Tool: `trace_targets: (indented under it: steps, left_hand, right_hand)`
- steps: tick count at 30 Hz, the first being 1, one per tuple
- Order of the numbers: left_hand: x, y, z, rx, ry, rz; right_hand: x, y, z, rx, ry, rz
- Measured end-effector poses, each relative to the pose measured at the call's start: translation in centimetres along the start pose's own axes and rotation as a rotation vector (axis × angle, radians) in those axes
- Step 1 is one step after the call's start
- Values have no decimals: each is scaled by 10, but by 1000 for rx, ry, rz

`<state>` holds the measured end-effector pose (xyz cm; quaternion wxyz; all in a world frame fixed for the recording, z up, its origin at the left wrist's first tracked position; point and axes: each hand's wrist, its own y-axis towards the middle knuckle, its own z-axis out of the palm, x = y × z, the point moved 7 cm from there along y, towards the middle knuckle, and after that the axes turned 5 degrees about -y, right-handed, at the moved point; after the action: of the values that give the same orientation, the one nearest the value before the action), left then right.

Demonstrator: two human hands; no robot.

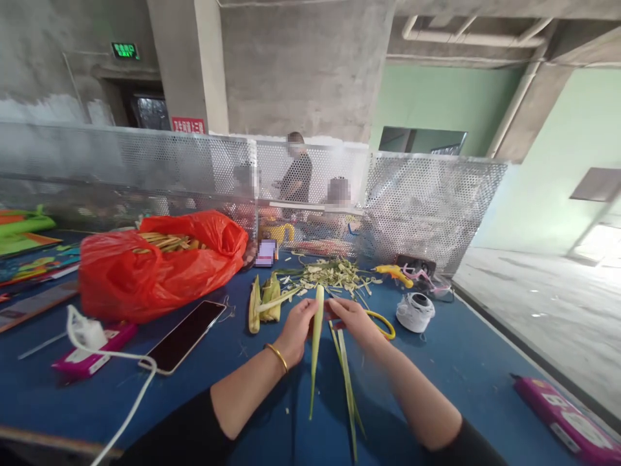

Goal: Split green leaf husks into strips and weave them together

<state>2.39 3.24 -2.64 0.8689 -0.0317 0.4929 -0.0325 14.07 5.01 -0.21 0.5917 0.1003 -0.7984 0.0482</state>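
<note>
My left hand (297,327), with a gold bangle at the wrist, pinches a long pale green leaf strip (316,349) between thumb and fingers. The strip stands lengthwise, wide at the top and tapering to a point towards me. My right hand (350,318) is close beside it, fingers closed; what they grip, if anything, is unclear. Behind the right wrist shows a yellow scissors handle (385,323), its blades partly hidden by the hand. Narrow green leaf strips (347,388) lie below the right hand. Folded husk pieces (264,301) rest left of my hands.
A heap of leaf scraps (334,274) lies beyond my hands. At left are a red plastic bag (160,285), a phone (189,336) and a white cable (140,382). A white thread spool (414,313), yellow glue gun (395,274) and purple packet (565,417) are right.
</note>
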Motion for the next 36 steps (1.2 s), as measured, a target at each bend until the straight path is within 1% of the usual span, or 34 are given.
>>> trace_targets:
  steps: [1,2,3,5,6,9,12,15,17,19,22,24,27,32,36]
  left_hand:
    - [0,-1,0,20,20,5]
    - [-1,-1,0,35,39,13]
    - [-2,-1,-1,41,59,24]
    - [-5,0,-4,31,93,42]
    - [-6,1,-6,23,107,49]
    - [-1,2,-7,54,154,2]
    - [8,-1,-3,125,202,-90]
    - [13,-3,-1,179,119,-178]
    - [16,-3,-1,179,-16,-246]
    - [19,-2,-2,155,-133,-326]
    - [23,-1,-3,116,-178,-391]
    - [24,-1,-3,104,-171,-395]
    - [24,1,-4,98,-200,-365]
    - [23,4,-4,164,-173,-333]
    - [22,4,-7,180,-138,-325]
  right_hand:
    - [1,1,10,60,163,29]
    - [1,2,15,58,281,47]
    - [0,2,18,24,367,62]
    - [-3,2,19,-63,478,73]
    - [-5,1,19,-76,517,77]
    - [-9,-1,18,-84,587,81]
    - [-13,-2,12,-116,572,103]
    - [-15,-3,13,-103,551,105]
    - [-16,-4,16,-82,535,105]
    - [-16,-5,20,-61,509,101]
    - [-15,-6,24,-45,458,79]
    - [-14,-7,25,-45,431,70]
    - [-15,-8,24,-58,420,74]
    - [-18,-8,21,-110,433,76]
    - [-20,-7,19,-151,395,71]
